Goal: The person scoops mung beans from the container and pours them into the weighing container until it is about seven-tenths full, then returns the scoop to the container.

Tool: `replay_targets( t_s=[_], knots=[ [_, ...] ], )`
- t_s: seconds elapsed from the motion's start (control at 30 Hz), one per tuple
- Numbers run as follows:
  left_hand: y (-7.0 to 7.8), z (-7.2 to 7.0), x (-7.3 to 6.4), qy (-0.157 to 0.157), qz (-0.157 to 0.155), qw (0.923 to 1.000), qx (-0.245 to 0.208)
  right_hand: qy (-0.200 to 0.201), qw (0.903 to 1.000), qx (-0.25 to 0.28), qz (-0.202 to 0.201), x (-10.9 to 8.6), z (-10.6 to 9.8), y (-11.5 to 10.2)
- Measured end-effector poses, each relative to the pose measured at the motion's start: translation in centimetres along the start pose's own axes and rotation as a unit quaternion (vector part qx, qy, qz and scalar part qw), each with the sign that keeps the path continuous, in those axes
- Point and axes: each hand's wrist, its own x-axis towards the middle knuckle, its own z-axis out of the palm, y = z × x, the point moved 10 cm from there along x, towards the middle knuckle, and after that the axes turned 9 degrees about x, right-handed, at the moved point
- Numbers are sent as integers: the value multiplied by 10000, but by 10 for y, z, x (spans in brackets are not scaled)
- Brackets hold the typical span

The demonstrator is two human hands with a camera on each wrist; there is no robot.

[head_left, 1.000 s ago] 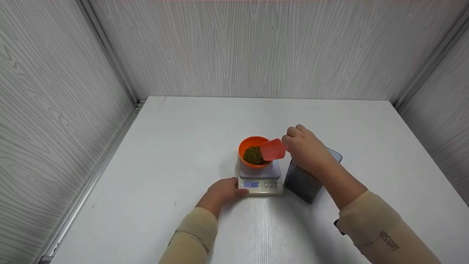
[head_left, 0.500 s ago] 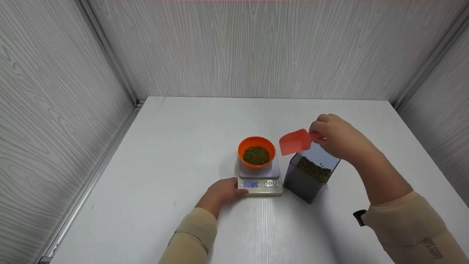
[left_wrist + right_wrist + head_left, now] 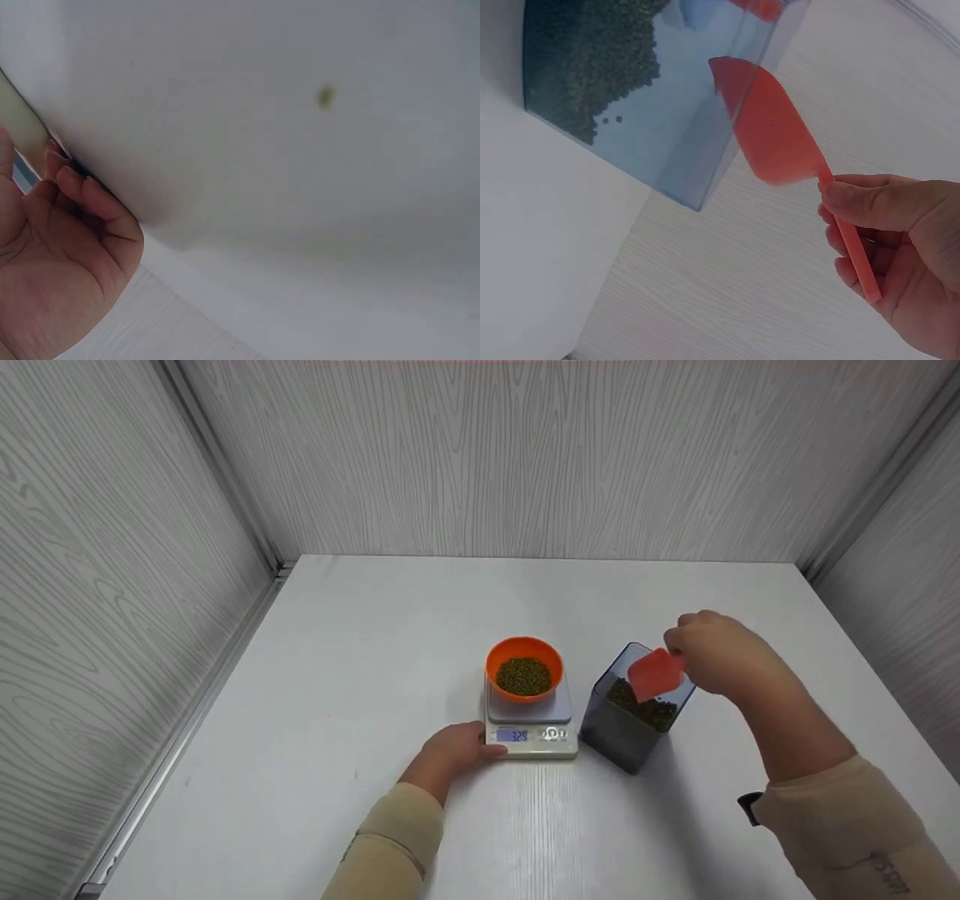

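Note:
My right hand [image 3: 724, 654] holds a red plastic scoop [image 3: 655, 675] by its handle, thumb pressed along it in the right wrist view. The scoop's blade [image 3: 776, 135] is over the mouth of a clear, dark-tinted square container [image 3: 622, 739], which is tilted and partly filled with small green beans [image 3: 649, 712]. My left hand [image 3: 452, 748] grips the left front corner of a kitchen scale [image 3: 551, 742]. On the scale sits an orange bowl [image 3: 523, 646] with green beans [image 3: 523, 676] inside. The scale's display is lit, its digits too small to read surely.
Everything stands on a white table [image 3: 360, 637], with grey wood-grain panels [image 3: 480, 457] behind and at both sides. One small greenish speck [image 3: 325, 97] shows in the left wrist view. The container stands just right of the scale.
My right hand has moved the scoop from over the orange bowl rightward to the container's mouth. The bowl's beans are now fully visible. My left hand has stayed at the scale.

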Motion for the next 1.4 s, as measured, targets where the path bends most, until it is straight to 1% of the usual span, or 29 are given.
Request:
replay_targets(
  t_s=[0.07,0.2,0.3,0.4,0.53,0.67,0.73,0.83,0.97,1.03,1.17,1.27,1.4],
  knots=[
    [0,0,0,4,1,10000,10,-98,9997,-196,-76,3,11,-5],
    [-1,0,-1,-4,-19,10000,-2,-189,9967,-687,-376,8,31,-17],
    [0,0,-1,-6,5,10000,21,-286,9940,-953,-450,10,42,-21],
    [0,0,-2,-1,-4,10000,85,-410,9926,-1055,-451,11,51,-24],
    [0,-1,-2,-13,-50,9999,103,-689,9918,-1005,-373,14,64,-24],
    [2,-1,-3,-60,-31,10000,36,-1113,9907,-772,-86,17,77,-16],
    [2,-2,-4,-75,-18,10000,5,-1321,9896,-568,54,19,83,-11],
    [2,-2,-4,-81,-5,10000,-30,-1655,9857,-49,321,20,90,-1],
    [2,-1,-3,-104,-10,9998,-142,-1977,9741,842,705,19,97,13],
    [2,-2,-3,-90,11,9998,-184,-2026,9696,1116,797,18,99,16],
    [2,-3,-3,-53,34,9997,-222,-1952,9706,1204,735,18,100,16],
    [1,-3,-4,-63,-3,9997,-253,-1868,9705,1386,639,20,103,17],
    [1,0,-4,-131,-107,9995,-273,-1841,9672,1699,428,21,112,18]
  ],
)
